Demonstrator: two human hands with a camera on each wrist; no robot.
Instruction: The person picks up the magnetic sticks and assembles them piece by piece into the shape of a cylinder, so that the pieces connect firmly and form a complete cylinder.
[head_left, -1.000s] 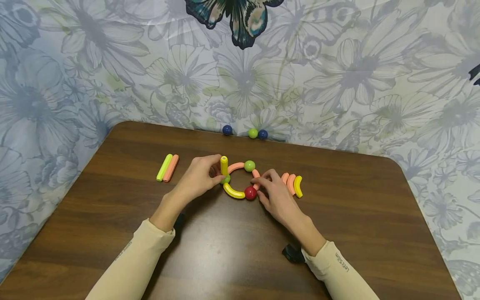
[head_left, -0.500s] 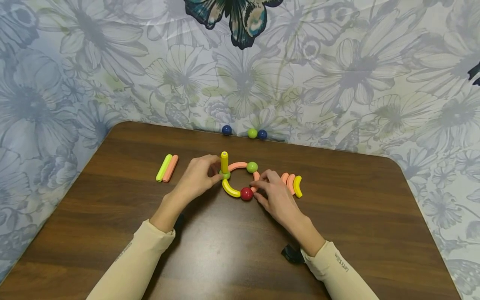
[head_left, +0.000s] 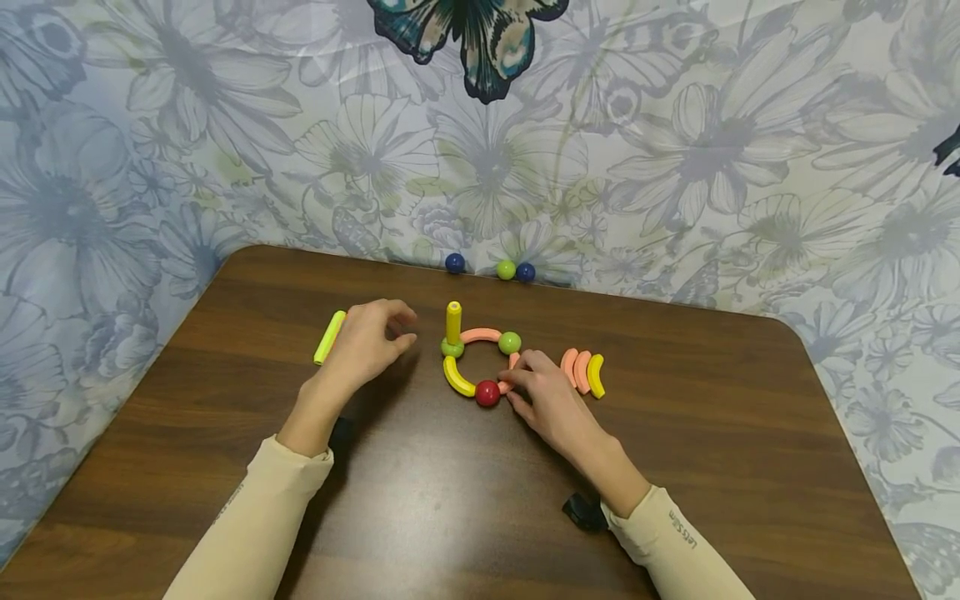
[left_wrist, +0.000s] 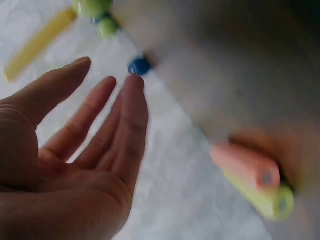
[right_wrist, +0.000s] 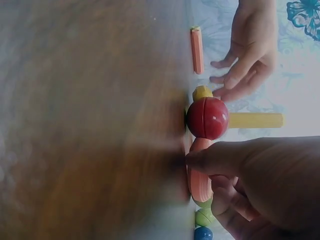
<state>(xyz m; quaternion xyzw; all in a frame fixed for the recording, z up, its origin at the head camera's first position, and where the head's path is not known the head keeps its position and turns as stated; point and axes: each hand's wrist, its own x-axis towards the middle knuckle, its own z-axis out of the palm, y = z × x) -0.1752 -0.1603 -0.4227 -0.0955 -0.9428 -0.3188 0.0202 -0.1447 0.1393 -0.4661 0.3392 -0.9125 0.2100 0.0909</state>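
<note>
A ring of curved rods and balls lies mid-table in the head view. It has a salmon back rod, a yellow curved rod, a red ball and green balls at back right and left. On the left green ball stands a straight yellow rod, upright. My right hand pinches the ring's right salmon curved rod between thumb and fingers, beside the red ball. My left hand is left of the ring, fingers loosely spread, holding nothing.
A lime straight rod and a salmon straight rod lie side by side at left, the salmon one mostly hidden by my left hand in the head view. Several curved rods lie at right. Blue and green balls sit along the back edge.
My left hand has let go near the left green ball and moved left toward the straight rods. The ring's red ball has shifted slightly left; my right hand keeps its pinch.
</note>
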